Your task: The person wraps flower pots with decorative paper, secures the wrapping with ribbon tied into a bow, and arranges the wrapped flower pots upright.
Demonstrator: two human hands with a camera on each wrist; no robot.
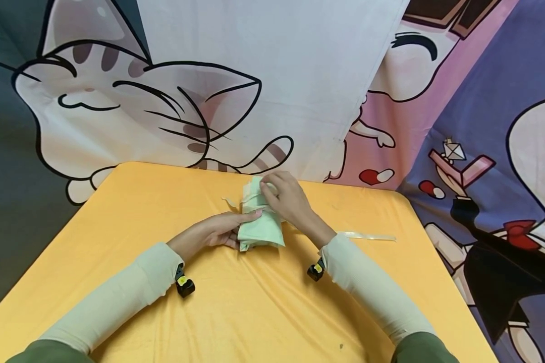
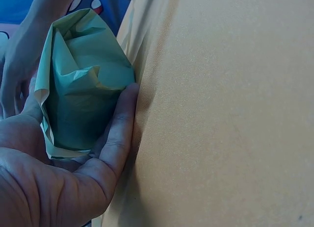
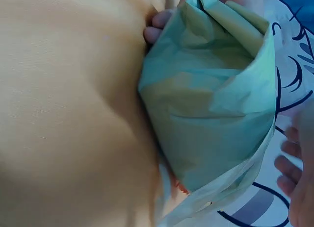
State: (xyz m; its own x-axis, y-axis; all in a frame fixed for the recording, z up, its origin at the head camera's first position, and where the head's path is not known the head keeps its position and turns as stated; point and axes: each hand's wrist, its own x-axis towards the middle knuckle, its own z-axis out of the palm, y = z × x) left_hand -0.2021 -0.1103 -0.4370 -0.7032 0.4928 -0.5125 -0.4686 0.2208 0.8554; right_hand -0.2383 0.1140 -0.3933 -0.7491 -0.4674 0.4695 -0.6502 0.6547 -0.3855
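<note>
A light green paper-wrapped bundle [image 1: 262, 229] lies above the yellow cloth. My left hand [image 1: 215, 229] grips its left side, thumb across the front and fingers underneath. In the left wrist view, folded paper [image 2: 81, 104] rests between that thumb and fingers. A pale ribbon [image 1: 250, 198] crosses the bundle's upper part, with a loose end sticking out left. My right hand [image 1: 290, 199] is bent over the bundle's upper right; what its fingertips pinch, if anything, is hidden. The right wrist view shows some of its fingers loosely curled beside the bundle. A small orange-red bit [image 3: 181, 187] shows at the paper's edge.
A flat pale strip [image 1: 368, 236] lies on the yellow tablecloth [image 1: 200, 312] to the right, near the right forearm. Behind the table's far edge hangs a printed cartoon curtain [image 1: 300, 75]. Small black cameras are strapped at both wrists.
</note>
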